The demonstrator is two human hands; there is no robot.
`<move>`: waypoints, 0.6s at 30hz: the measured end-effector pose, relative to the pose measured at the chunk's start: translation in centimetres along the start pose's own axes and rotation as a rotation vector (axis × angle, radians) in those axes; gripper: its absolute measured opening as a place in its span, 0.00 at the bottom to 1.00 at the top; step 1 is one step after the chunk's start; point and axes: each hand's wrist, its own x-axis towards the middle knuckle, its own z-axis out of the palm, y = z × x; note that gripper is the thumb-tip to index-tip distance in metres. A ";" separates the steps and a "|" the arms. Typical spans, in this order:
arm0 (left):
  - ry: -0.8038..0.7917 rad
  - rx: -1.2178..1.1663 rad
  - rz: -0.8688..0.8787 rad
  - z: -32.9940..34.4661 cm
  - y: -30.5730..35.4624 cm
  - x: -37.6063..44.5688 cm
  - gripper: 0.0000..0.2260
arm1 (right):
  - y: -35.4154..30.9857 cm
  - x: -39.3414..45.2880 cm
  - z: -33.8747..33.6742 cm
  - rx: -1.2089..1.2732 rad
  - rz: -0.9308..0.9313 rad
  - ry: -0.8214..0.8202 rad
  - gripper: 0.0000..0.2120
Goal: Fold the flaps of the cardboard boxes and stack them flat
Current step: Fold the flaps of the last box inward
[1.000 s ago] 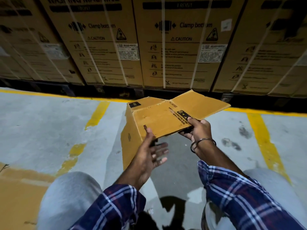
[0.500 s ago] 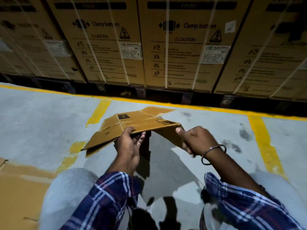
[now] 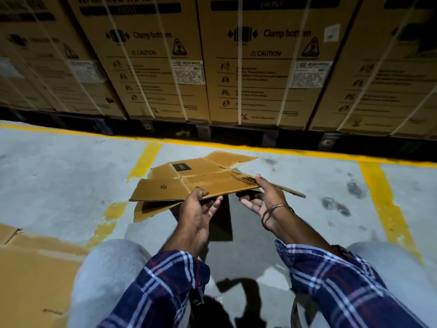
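Two hands hold one small cardboard box point(image 3: 189, 183) up in the air, above the gray floor point(image 3: 59, 176). The box looks almost flat now. Its sides lie close on each other, and its flaps stick out to the left and to the far side. One lower flap at the near left hangs down a little and is not flat yet. So I think the squashing part is nearly done for this box. What is left, I think, is to press it fully flat and then put it on a pile.

The left hand point(image 3: 198, 209) grips the near edge of the box, close to the middle. The thumb is on top and the fingers are curled under. The right hand point(image 3: 264, 195) pinches the right end of the box, thumb on top and fingers spread out below. A thin bangle point(image 3: 276, 210) sits on the right wrist. The box is in front of both hands and reaches out to the left past the left hand.

Some flat brown cardboard point(image 3: 30, 268) lies on the floor at the near left, well apart from the held box. That may be the pile, but I cannot tell for sure. Big boxes point(image 3: 260, 67) with white straps stand in a row at the far side, behind a yellow line point(image 3: 212, 142).
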 end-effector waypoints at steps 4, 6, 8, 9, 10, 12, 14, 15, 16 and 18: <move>0.000 -0.025 -0.033 0.0 -0.4 0.1 0.03 | -1.2 1.0 0.5 0.031 -0.064 0.099 0.09; 0.003 -0.041 -0.037 -0.2 -0.4 0.1 0.06 | -1.8 1.1 1.2 0.013 -0.111 0.116 0.10; -0.020 -0.048 -0.018 -0.3 0.0 -0.1 0.11 | -2.0 1.0 1.9 -0.004 -0.154 0.085 0.10; -0.030 -0.066 -0.013 -0.4 0.5 -0.1 0.14 | -2.0 0.9 2.4 -0.008 -0.171 0.053 0.11; -0.031 -0.100 -0.017 -0.6 1.0 -0.1 0.17 | -2.1 0.8 2.8 -0.014 -0.186 0.025 0.11; -0.009 -0.242 -0.020 -1.3 2.2 0.3 0.21 | -1.9 0.5 3.5 -0.002 -0.211 -0.023 0.11; 0.018 -0.384 0.010 -1.8 3.5 0.7 0.20 | -1.5 0.2 3.9 0.027 -0.216 -0.058 0.12; 0.038 -0.408 0.038 -2.0 4.2 0.9 0.20 | -1.3 0.0 4.1 0.044 -0.212 -0.079 0.12; 0.069 -0.398 0.063 -2.2 4.7 1.2 0.20 | -1.2 -0.1 4.2 0.054 -0.208 -0.101 0.12; 0.093 -0.343 0.089 -2.5 5.9 1.1 0.20 | -1.0 -0.3 4.5 0.046 -0.210 -0.117 0.11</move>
